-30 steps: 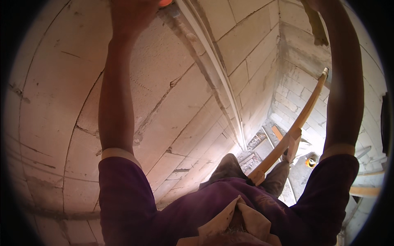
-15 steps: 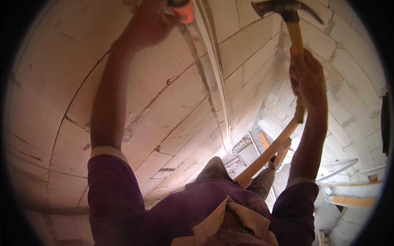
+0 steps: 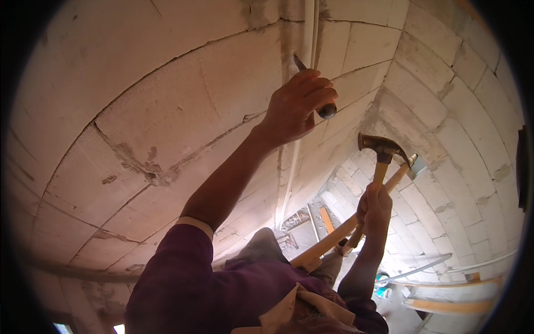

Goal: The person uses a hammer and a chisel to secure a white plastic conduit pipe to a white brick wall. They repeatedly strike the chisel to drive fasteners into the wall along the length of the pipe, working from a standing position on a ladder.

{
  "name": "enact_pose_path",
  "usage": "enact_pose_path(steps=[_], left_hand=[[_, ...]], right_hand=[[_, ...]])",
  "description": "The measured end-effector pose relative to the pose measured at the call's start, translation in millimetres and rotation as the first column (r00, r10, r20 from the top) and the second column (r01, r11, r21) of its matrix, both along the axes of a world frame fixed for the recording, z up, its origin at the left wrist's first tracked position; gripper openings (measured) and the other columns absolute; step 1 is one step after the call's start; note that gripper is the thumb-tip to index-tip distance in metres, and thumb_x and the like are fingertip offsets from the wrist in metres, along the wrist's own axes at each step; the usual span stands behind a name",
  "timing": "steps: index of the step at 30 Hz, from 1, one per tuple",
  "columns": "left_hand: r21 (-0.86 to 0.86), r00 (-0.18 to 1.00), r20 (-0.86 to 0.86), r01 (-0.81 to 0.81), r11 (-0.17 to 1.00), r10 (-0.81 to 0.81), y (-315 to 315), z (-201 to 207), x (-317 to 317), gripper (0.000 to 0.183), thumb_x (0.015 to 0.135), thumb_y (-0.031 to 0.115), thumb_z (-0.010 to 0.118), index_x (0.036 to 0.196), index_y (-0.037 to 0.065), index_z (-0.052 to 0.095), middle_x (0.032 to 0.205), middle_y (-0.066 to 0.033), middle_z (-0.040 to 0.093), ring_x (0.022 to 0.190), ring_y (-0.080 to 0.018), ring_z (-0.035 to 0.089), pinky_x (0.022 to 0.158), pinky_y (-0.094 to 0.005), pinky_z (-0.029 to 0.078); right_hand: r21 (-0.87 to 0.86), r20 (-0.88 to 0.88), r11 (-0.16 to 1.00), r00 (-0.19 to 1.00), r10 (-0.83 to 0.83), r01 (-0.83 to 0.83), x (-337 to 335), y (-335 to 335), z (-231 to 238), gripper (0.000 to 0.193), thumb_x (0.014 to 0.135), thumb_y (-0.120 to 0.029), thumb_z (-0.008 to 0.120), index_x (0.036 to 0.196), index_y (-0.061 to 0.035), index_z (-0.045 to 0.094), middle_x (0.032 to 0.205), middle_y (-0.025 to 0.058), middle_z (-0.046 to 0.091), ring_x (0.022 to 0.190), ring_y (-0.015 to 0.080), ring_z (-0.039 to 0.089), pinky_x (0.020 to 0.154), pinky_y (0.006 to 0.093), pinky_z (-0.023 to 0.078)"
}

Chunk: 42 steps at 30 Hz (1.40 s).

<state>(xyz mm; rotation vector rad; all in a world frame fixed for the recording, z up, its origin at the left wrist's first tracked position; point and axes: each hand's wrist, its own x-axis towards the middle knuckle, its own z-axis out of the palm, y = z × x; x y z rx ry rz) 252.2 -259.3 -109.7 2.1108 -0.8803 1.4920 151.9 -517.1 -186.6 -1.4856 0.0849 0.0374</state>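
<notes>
My left hand is wrapped round the handle of a chisel. The narrow metal blade points up and left, its tip at or very near the block wall, beside white pipes running down it. A round dark cap ends the handle below my fingers, which hide most of the grip. Lower and to the right, my right hand is closed on the wooden handle of a claw hammer. The hammer head is up, apart from the chisel.
A long wooden pole slants behind my right hand. On the right stands another block wall. Lower right are wooden boards, a grey pipe and teal-and-white containers. Below, an orange board lies amid rubble.
My left hand has come down and right with the chisel, its blade now at the wall by the pipes. The hammer in my right hand has dropped lower and moved slightly left.
</notes>
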Motion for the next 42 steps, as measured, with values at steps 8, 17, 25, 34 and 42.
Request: enact_pose_path(steps=[8,17,25,34,42], left_hand=[[0.1,0.998,0.014,0.056,0.993,-0.057,17,9,3,0.04,0.067,-0.008,0.072,0.1,0.012,0.062,0.105,-0.002,0.066,0.109,-0.0277,0.062,0.087,-0.0389,0.056],[0.015,0.994,-0.056,0.09,0.996,-0.089,20,15,-3,0.034,0.073,-0.015,0.065,0.097,0.009,0.065,0.105,-0.0035,0.068,0.107,-0.026,0.065,0.085,-0.0381,0.059],[0.034,0.992,-0.075,0.102,0.994,-0.099,23,25,-2,0.03,0.075,-0.01,0.067,0.098,0.009,0.066,0.103,-0.0051,0.068,0.101,-0.0263,0.067,0.08,-0.0366,0.06],[0.071,0.98,-0.122,0.164,0.984,-0.155,26,33,1,0.033,0.074,-0.008,0.07,0.1,0.011,0.064,0.098,-0.0029,0.067,0.092,-0.0242,0.067,0.069,-0.0357,0.057],[0.106,0.988,-0.139,0.076,0.991,-0.061,18,34,2,0.04,0.072,-0.011,0.068,0.102,0.014,0.064,0.096,0.0001,0.065,0.09,-0.0217,0.066,0.064,-0.0341,0.057]], right_hand=[[0.107,-0.002,0.993,0.999,0.046,-0.046,-13,22,-17,0.029,0.105,-0.037,0.051,0.087,-0.0147,0.05,0.057,-0.0081,0.035,0.042,0.0023,0.029,0.037,0.0216,0.021],[-0.36,0.447,0.911,0.894,-0.02,0.201,2,51,-31,0.026,0.104,-0.028,0.051,0.096,-0.0038,0.052,0.063,0.0034,0.053,0.052,0.0148,0.052,0.048,0.0325,0.039],[-0.374,0.82,0.788,0.571,0.035,0.489,21,75,-30,0.023,0.103,-0.023,0.052,0.097,-0.0001,0.049,0.067,0.0065,0.052,0.057,0.0139,0.051,0.048,0.0302,0.037],[-0.312,0.644,0.871,0.759,-0.099,0.378,29,87,-17,0.028,0.103,-0.025,0.054,0.092,-0.0001,0.046,0.068,0.0078,0.051,0.058,0.0175,0.049,0.052,0.0337,0.037],[-0.24,0.685,0.898,0.72,-0.112,0.368,41,73,-9,0.021,0.104,-0.023,0.051,0.091,-0.0063,0.047,0.062,-0.0024,0.043,0.051,0.0092,0.04,0.048,0.0254,0.034]])
